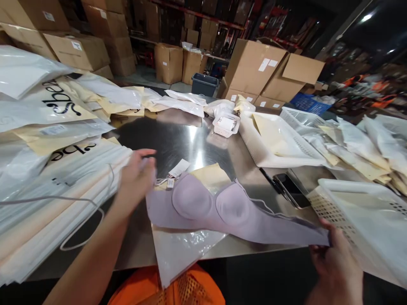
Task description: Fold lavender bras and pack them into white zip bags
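Observation:
A lilac bra (197, 212) lies spread out, cups up, over a clear plastic bag (178, 250) with a yellowish panel at the table's front edge. My right hand (337, 258) pinches the end of its right-hand band and pulls it out sideways. At the other end, my left hand (140, 171) is closed on the left band, its fingers partly blurred. White tags (179, 168) on a string lie just behind the left cup. A thin strap runs loose behind the right band.
Stacked packed bags (63, 169) crowd the left side. A phone (291, 189), a white basket (349, 195) and a white tray (276, 140) lie to the right. A small white basket (226, 124) stands farther back. Cardboard boxes (254, 67) rise beyond the metal table (152, 135).

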`<move>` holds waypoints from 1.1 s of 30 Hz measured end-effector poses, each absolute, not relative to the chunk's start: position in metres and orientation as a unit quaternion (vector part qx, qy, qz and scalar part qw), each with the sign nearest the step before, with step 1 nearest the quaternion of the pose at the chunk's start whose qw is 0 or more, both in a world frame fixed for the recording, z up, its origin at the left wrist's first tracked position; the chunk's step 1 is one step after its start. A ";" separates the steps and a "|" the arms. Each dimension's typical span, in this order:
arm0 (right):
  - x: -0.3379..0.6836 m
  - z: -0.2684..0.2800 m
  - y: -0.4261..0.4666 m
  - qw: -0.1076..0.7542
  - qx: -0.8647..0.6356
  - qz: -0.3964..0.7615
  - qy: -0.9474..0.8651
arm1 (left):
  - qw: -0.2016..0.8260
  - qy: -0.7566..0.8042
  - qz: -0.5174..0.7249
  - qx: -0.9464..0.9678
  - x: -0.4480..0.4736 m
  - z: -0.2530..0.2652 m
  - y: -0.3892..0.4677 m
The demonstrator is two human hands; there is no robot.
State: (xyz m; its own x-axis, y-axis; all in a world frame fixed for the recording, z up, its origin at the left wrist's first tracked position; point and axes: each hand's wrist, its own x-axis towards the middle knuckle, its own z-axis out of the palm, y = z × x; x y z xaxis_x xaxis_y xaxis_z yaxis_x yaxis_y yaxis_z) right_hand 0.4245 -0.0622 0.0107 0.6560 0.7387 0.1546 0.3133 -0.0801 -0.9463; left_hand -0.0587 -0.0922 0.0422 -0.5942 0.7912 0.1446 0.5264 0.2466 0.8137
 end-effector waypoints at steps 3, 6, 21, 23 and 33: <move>0.381 0.041 -0.062 0.600 -0.685 0.267 -0.316 | 0.284 0.623 0.388 0.617 0.010 0.045 -0.077; 0.340 0.062 -0.069 0.587 -0.650 0.285 -0.389 | 0.410 0.471 0.331 0.707 0.049 0.038 -0.072; 0.209 0.015 0.022 -0.041 -0.386 0.311 -0.868 | 0.258 0.662 0.402 0.577 -0.015 -0.013 -0.160; 0.194 0.001 0.027 -0.095 -0.372 0.327 -0.864 | 0.222 0.628 0.344 0.662 0.005 -0.025 -0.177; 0.247 0.024 0.006 0.118 -0.409 0.418 -0.802 | 0.192 0.537 0.069 0.818 0.052 -0.065 -0.199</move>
